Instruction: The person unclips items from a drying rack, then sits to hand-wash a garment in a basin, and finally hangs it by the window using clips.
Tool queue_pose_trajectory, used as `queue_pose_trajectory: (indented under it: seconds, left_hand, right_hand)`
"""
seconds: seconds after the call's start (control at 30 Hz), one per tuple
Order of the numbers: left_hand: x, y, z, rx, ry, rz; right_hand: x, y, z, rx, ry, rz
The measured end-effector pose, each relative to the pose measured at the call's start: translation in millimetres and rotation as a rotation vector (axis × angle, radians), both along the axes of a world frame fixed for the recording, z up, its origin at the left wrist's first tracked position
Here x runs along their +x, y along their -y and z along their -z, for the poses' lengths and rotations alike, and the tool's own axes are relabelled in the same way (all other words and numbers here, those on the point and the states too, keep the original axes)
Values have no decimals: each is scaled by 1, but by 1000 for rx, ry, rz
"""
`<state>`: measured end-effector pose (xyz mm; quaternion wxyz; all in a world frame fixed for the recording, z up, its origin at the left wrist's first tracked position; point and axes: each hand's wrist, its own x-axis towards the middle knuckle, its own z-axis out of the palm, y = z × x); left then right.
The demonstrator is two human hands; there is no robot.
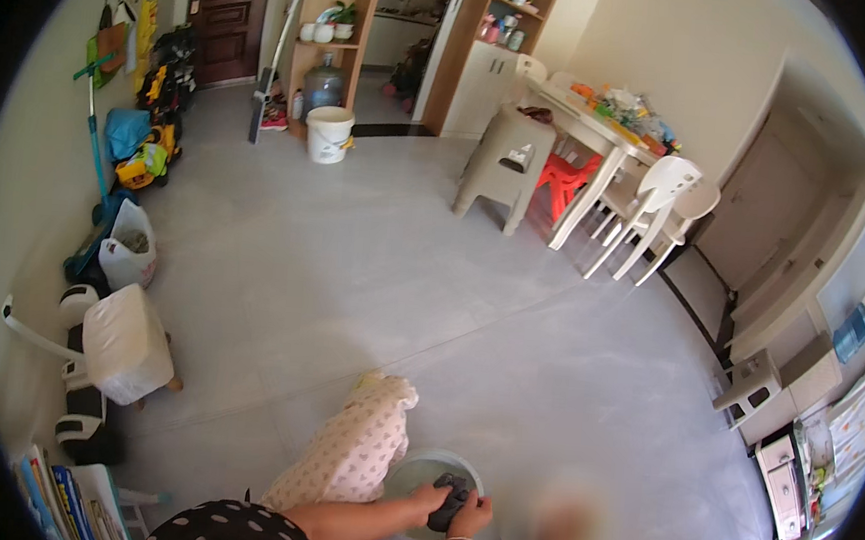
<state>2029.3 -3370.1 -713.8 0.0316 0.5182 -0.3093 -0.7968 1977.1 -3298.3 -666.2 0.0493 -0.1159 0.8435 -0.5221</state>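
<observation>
A bunched dark grey cloth (449, 506) is gripped between my two hands over a round basin (419, 461) with a pale rim that stands on the floor. My left hand (429, 501) holds the cloth from its left side. On its right side my right hand (474, 515) has hold of it, with a bracelet at the wrist. The basin seems to hold liquid, partly hidden by my hands and arms. Pale pink patterned fabric (360, 445) covers a knee or leg to the left of the basin. Something purple shows under my left forearm.
A blurred patch (566, 528) lies right of the basin. At the left stand a plastic-covered stool (126, 346), a white bag (129, 249) and a book rack. Farther off are a white bucket (329, 136), a grey stool (512, 159) and a table (586, 123) with white chairs.
</observation>
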Motion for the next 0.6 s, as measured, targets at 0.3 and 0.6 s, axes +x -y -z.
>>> queue_pose_trajectory:
  seconds: [0.3, 0.6]
  left_hand:
    - [6, 6, -1, 170, -154, -33]
    - [31, 22, -15, 630, -552, 3]
  right_hand:
    - [32, -8, -1, -401, 316, -15]
    - [61, -3, -68, -53, 0, -447]
